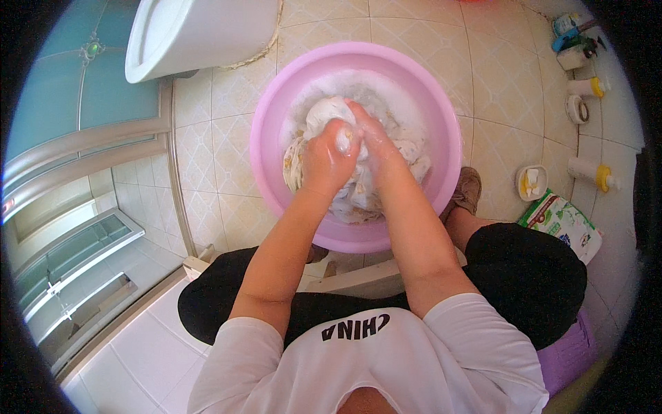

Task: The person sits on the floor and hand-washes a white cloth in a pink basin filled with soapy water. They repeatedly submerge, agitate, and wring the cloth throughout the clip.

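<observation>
A round pink plastic basin (pixel 264 155) stands on the tiled floor between my knees. It holds sudsy water (pixel 408 98) and wet, pale patterned fabric (pixel 362 194). Both my hands are over the middle of the basin, close together. My left hand (pixel 331 155) is closed around a bunched part of the white cloth (pixel 328 115), and a soapy bit of it shows by the thumb. My right hand (pixel 372 134) presses against the same bunch from the other side; its fingertips reach the cloth's upper right edge. Its palm side is hidden.
A white ceramic toilet base (pixel 207 36) stands at the upper left, beside a metal-framed glass door (pixel 170 129). Along the right wall are pump bottles (pixel 589 171), a soap dish (pixel 531 182) with soap and a green-white detergent bag (pixel 563 222). A purple container (pixel 569 357) is behind my knee.
</observation>
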A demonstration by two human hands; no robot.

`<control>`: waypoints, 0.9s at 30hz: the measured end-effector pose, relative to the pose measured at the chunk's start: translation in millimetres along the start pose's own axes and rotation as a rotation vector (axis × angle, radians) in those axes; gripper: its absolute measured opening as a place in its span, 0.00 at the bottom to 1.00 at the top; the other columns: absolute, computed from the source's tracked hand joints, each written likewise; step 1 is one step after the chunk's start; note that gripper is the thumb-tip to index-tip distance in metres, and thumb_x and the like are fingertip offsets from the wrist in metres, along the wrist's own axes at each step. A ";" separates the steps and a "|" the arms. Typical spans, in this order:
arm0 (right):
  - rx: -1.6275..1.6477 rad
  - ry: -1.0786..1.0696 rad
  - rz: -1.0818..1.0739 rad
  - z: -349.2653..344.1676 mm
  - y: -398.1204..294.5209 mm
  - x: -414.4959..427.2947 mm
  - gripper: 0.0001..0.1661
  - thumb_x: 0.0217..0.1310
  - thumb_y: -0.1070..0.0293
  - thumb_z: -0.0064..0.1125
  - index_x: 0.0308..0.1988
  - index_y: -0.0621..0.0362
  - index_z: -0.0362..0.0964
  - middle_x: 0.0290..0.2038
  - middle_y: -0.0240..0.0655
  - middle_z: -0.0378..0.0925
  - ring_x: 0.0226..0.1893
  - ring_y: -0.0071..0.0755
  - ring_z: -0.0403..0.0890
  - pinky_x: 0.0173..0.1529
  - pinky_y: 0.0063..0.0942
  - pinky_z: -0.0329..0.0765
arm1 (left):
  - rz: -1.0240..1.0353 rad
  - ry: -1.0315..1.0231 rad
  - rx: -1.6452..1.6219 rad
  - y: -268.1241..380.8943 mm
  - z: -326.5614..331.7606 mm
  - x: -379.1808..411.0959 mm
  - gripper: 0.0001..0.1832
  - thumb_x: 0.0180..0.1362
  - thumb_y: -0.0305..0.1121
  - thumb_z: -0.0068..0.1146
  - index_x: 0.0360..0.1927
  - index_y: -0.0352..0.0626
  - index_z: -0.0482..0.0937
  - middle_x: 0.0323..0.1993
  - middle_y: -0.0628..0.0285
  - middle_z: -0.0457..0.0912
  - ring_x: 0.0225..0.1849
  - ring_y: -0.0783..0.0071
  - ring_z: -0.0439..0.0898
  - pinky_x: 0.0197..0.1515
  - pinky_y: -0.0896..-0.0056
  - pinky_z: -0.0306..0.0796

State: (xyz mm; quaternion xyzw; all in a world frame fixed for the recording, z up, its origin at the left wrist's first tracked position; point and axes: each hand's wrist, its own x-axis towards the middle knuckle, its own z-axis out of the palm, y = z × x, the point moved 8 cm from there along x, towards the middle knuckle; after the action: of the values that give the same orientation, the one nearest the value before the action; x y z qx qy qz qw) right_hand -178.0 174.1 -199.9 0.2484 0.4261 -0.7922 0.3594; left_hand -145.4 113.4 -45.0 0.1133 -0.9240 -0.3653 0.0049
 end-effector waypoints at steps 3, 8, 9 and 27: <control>-0.142 0.083 -0.068 15.9 -28.0 -37.4 0.40 0.55 0.40 0.59 0.51 0.66 0.73 0.48 0.41 0.77 0.50 0.34 0.75 0.52 0.31 0.71 | -0.161 0.028 0.073 -11.6 -12.4 8.1 0.13 0.59 0.41 0.58 0.35 0.40 0.78 0.25 0.45 0.80 0.30 0.48 0.82 0.36 0.58 0.73; -0.361 0.030 -0.096 30.6 -38.1 -52.1 0.37 0.53 0.42 0.62 0.48 0.66 0.75 0.46 0.45 0.78 0.49 0.35 0.75 0.51 0.31 0.71 | -0.383 0.181 0.030 -109.4 -27.9 28.4 0.21 0.58 0.48 0.57 0.47 0.43 0.73 0.33 0.40 0.80 0.39 0.40 0.79 0.44 0.48 0.71; -0.472 0.025 -0.107 26.5 -45.9 -50.0 0.37 0.52 0.43 0.62 0.49 0.64 0.74 0.45 0.46 0.78 0.49 0.36 0.76 0.52 0.32 0.71 | -0.429 0.207 0.040 -122.6 -34.3 31.1 0.23 0.58 0.48 0.57 0.50 0.43 0.72 0.35 0.39 0.80 0.41 0.41 0.79 0.46 0.49 0.70; -1.333 0.096 0.170 -33.2 -16.2 -2.9 0.44 0.52 0.47 0.60 0.65 0.52 0.59 0.59 0.53 0.68 0.61 0.51 0.69 0.63 0.41 0.66 | -0.576 -0.621 0.101 -199.0 112.8 32.4 0.30 0.52 0.54 0.56 0.53 0.44 0.77 0.50 0.48 0.80 0.52 0.53 0.78 0.57 0.58 0.68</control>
State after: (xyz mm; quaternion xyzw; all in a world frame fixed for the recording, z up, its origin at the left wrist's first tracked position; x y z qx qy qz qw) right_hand -186.0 209.6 -206.9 0.0410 0.8183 -0.3166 0.4779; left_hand -146.4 41.7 -264.7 0.2516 -0.8288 -0.3228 -0.3814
